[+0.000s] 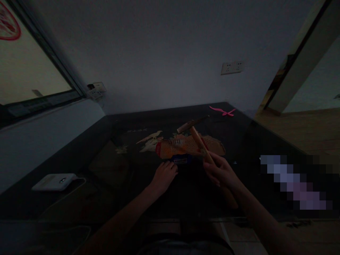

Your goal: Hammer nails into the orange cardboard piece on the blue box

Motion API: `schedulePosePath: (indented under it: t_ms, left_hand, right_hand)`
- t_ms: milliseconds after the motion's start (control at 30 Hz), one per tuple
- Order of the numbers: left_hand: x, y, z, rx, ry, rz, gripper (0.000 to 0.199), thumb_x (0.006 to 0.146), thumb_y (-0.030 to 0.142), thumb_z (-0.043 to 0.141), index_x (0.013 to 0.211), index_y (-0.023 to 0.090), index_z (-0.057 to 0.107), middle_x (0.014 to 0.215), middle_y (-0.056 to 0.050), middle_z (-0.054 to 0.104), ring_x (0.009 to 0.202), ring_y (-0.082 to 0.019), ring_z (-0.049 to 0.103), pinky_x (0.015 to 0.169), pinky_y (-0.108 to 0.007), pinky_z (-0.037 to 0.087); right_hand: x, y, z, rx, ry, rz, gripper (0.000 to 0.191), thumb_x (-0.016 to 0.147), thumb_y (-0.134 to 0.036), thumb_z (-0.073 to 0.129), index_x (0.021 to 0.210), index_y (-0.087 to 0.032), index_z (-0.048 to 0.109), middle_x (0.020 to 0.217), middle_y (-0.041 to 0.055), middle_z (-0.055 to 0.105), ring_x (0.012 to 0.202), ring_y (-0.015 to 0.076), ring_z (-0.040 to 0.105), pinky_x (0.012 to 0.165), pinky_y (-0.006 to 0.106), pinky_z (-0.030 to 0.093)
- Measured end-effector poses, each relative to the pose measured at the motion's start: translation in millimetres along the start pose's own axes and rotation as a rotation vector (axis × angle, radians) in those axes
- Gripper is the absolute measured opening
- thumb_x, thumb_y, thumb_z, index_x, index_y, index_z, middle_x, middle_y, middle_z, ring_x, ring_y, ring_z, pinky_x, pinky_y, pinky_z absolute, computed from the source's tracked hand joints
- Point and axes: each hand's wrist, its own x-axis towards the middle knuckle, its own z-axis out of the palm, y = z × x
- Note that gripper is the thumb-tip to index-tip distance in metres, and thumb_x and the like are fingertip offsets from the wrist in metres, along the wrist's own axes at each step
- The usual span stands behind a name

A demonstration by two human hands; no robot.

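My right hand (221, 171) is wrapped round the wooden handle of a hammer (198, 138), which is raised and tilted. Its narrow metal head points left and right above the dark table. My left hand (164, 173) lies on the tabletop with its fingers low and slightly bent, apparently empty. Just past those fingertips sits a small dark blue object (181, 159) with a pale label; whether they touch I cannot tell. Behind it is an orange-brown speckled piece (170, 148) with a red edge and dark stripes, partly covered by the hammer.
The dark glossy table (106, 141) stands against a wall, with a bird-and-flower picture (150, 141) on its surface. A white device (54, 181) with a cable lies at left. A pink strip (221, 111) lies at the far right corner. A blurred-out patch covers the right side.
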Motion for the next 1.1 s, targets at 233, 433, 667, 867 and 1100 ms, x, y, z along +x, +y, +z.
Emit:
schedulePosePath:
  t_ms: [233, 433, 667, 867, 1100]
  left_hand:
    - [-10, 10, -23.5, -0.222, 0.004, 0.061, 0.011, 0.090, 0.019, 0.049, 0.092, 0.015, 0.059, 0.091, -0.004, 0.066, 0.087, -0.020, 0.060, 0.079, -0.035, 0.043]
    - [-19, -1, -81.7, -0.686, 0.139, 0.054, 0.021, 0.085, 0.021, 0.057, 0.105, 0.023, 0.064, 0.093, 0.000, 0.070, 0.086, -0.014, 0.063, 0.079, -0.026, 0.047]
    - [38, -44, -97.8, -0.984, 0.566, -0.162, 0.010, 0.075, 0.024, 0.066, 0.081, 0.017, 0.066, 0.079, -0.003, 0.069, 0.075, -0.016, 0.065, 0.070, -0.026, 0.052]
    - [92, -51, -69.5, -1.074, 0.606, -0.114, 0.010, 0.074, 0.024, 0.065, 0.079, 0.015, 0.063, 0.079, -0.003, 0.067, 0.076, -0.015, 0.064, 0.073, -0.027, 0.051]
    - [99, -46, -55.0, -0.988, 0.430, -0.089, 0.007, 0.075, 0.022, 0.064, 0.079, 0.017, 0.063, 0.080, -0.002, 0.068, 0.077, -0.015, 0.064, 0.074, -0.027, 0.050]
  right_hand:
    - [0, 2, -1, -0.020, -0.002, 0.015, 0.059, 0.077, -0.035, 0.064, 0.130, -0.017, 0.045, 0.048, -0.0115, 0.041, 0.028, 0.0027, 0.029, 0.025, 0.014, 0.028]
    - [-1, 0, 1, -0.032, 0.050, 0.031, 0.063, 0.076, -0.036, 0.066, 0.129, -0.013, 0.043, 0.046, -0.0117, 0.042, 0.028, 0.0027, 0.029, 0.024, 0.013, 0.027]
    - [1, 0, 1, -0.037, 0.077, 0.023, 0.063, 0.078, -0.036, 0.064, 0.132, -0.013, 0.042, 0.043, -0.0124, 0.039, 0.027, 0.0027, 0.028, 0.025, 0.013, 0.025]
    - [3, 5, -2, -0.033, 0.079, 0.023, 0.063, 0.078, -0.036, 0.063, 0.133, -0.016, 0.042, 0.046, -0.0116, 0.041, 0.028, 0.0029, 0.030, 0.025, 0.014, 0.027]
    - [4, 6, -3, -0.049, 0.095, 0.048, 0.059, 0.079, -0.036, 0.063, 0.131, -0.015, 0.044, 0.043, -0.0118, 0.039, 0.027, 0.0034, 0.028, 0.024, 0.014, 0.026]
